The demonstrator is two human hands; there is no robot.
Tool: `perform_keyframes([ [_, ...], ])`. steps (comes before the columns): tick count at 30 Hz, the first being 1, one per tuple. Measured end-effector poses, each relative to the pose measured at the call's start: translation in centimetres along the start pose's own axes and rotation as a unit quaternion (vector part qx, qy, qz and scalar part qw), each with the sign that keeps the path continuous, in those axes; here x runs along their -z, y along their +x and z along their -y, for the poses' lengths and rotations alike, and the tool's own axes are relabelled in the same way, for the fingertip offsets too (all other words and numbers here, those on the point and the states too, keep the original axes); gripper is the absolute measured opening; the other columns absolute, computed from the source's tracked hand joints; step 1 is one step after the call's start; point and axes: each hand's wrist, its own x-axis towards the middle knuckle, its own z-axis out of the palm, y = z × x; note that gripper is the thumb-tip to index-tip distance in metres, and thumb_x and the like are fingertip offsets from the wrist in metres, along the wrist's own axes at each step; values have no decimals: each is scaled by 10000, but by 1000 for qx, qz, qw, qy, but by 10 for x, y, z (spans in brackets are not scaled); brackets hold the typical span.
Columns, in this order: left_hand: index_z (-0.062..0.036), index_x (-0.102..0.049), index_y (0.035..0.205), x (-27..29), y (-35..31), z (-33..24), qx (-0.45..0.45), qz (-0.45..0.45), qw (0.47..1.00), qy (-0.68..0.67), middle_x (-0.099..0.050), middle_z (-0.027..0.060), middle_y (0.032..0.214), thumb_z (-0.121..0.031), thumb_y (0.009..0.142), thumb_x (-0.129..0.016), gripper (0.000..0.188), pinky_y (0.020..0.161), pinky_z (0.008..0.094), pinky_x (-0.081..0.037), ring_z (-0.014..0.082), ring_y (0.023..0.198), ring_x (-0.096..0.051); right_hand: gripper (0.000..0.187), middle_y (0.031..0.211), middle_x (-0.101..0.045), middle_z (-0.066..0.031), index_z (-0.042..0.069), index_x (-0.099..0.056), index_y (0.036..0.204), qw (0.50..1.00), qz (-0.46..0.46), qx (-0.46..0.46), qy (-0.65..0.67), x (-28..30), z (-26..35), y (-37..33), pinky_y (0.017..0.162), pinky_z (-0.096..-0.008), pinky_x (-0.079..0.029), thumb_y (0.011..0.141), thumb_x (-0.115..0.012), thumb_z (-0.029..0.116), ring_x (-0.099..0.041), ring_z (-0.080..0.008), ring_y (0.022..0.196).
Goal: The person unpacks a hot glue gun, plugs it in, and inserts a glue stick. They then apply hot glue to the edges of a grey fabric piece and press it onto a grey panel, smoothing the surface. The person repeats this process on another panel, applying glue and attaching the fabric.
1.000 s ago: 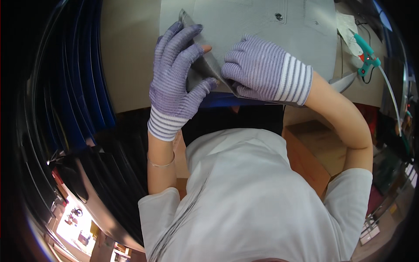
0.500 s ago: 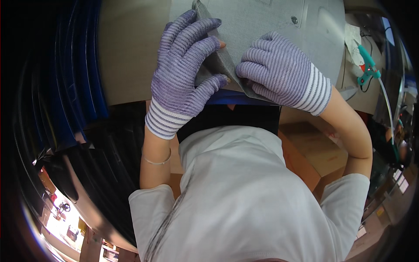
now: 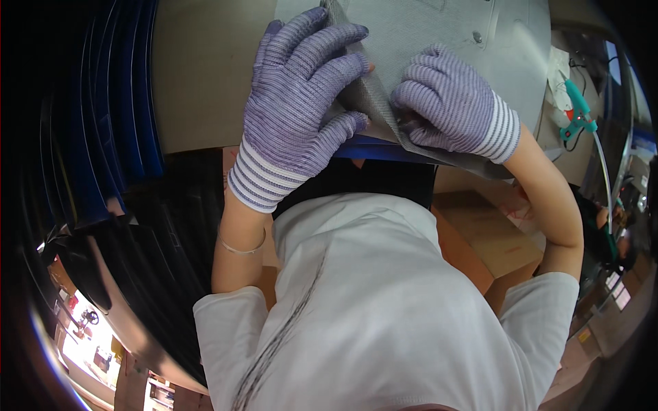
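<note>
Two gloved hands press a grey sheet at the near edge of the workbench.

On the beige workbench (image 3: 199,89), the grey mesh-like sheet (image 3: 439,34) lies flat with a raised fold between the hands. The left hand (image 3: 298,103) lies spread, fingers flat on the fold; the right hand (image 3: 452,106) curls closed, pinning the sheet's edge. This looks like creasing, and the next stroke seems to need firm, even pressure along the fold.
</note>
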Motion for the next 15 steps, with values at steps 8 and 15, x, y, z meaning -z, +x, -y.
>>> perform_keyframes([
  [8, -183, -630, 1101, 25, 21, -32, 98, 103, 989, -27, -566, 53, 1244, -269, 578, -788, 553, 1111, 529, -164, 325, 1289, -382, 247, 779, -608, -80, 49, -600, 959, 978, -132, -146, 63, 19, -20, -24, 676, -325, -517, 744, -677, 143, -614, -230, 708],
  [15, -180, -648, 1060, 21, 50, -60, 47, 148, 988, -12, -589, 30, 1199, -406, 574, -769, 550, 1102, 597, -83, 303, 1253, -421, 244, 880, -637, -46, 11, -607, 1045, 911, -225, -273, 210, 26, -37, -44, 802, -270, -481, 817, -626, 96, -594, -136, 833],
])
